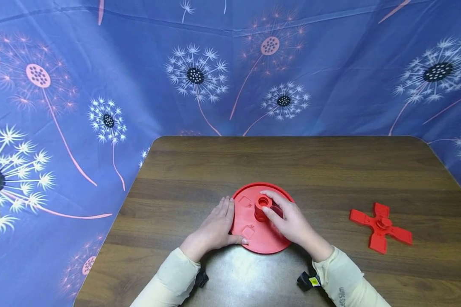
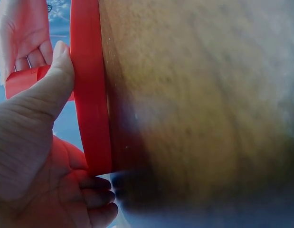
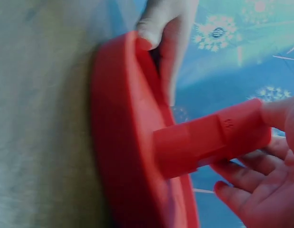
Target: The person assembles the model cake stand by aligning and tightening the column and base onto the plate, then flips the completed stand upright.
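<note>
A round red base (image 1: 266, 244) with a raised rim and shallow square outlines lies on the table. Upright at about its middle stands a hollow red cylinder (image 1: 263, 204), made of stacked sections as the right wrist view shows it (image 3: 199, 140). My right hand (image 1: 292, 221) holds the cylinder near its top between thumb and fingers. My left hand (image 1: 217, 226) grips the left side of the base, the thumb (image 3: 151, 33) over the rim and the fingers along the outer edge. A flat red four-armed cross (image 1: 382, 225) with a round hub lies apart to the right.
The brown wooden table (image 1: 311, 160) has rounded far corners. Behind and left of it hangs a blue cloth (image 1: 138, 51) with a dandelion print. A black wrist camera (image 1: 307, 281) sits below the right sleeve.
</note>
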{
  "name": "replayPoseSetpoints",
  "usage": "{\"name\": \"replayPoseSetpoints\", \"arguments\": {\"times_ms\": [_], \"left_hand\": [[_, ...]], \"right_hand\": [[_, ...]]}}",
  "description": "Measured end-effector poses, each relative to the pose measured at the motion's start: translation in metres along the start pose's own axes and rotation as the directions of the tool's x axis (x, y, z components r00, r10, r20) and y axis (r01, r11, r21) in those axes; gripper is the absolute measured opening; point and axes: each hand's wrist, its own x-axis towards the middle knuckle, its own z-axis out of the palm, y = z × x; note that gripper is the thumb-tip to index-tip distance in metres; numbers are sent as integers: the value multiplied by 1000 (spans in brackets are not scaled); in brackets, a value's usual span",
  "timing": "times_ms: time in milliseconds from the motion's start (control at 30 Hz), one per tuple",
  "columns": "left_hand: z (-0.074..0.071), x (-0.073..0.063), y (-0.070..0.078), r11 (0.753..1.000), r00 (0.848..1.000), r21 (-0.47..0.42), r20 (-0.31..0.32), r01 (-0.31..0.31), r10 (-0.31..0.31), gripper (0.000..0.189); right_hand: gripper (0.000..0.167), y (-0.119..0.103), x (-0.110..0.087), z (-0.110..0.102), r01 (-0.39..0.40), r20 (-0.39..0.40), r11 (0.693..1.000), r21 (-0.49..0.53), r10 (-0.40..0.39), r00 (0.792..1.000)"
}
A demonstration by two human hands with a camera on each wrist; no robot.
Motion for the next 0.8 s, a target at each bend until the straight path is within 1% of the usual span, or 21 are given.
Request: {"name": "replayPoseSetpoints", "arguments": {"times_ms": [67,133,233,267,367,433,500,567,667,733,800], "left_hand": [[0,0,0,1000,1000,-3,5,1,-1,115],[1,-1,0,1000,1000,-7,6,1,-1,115],[0,-1,0,1000,1000,-13,10,1,-1,115],[0,-1,0,1000,1000,-17,7,0,0,115],[0,-1,-1,1000,1000,-28,1,-3,3,115],[1,-1,-2,1000,1000,-30,-1,-4,4,115],[1,-1,-2,1000,1000,-28,-4,-8,8,115],[1,-1,-2,1000,1000,-27,-5,-10,10,115],[0,-2,-2,999,1000,-33,-8,-12,11,115],[0,-2,-1,999,1000,-34,-10,-14,13,115],[0,-2,-1,999,1000,-34,-13,-18,18,115]], "right_hand": [[46,-2,0,-4,-27,33,999,32,26,999],[46,-3,-1,-9,-41,50,998,46,39,998],[46,-2,-7,-20,-51,37,998,33,50,998],[45,-2,-9,-25,-55,24,998,29,55,998],[41,0,-19,-43,-62,-30,998,-29,61,998],[39,3,-28,-58,-77,-85,993,-86,70,994],[37,8,-38,-73,-88,-155,982,-169,61,986],[36,13,-48,-87,-110,-230,958,-263,49,972],[34,23,-62,-108,-181,-314,908,-378,58,948],[37,30,-71,-120,-246,-337,867,-434,97,936],[44,36,-81,-131,-304,-327,827,-473,156,932]]}}
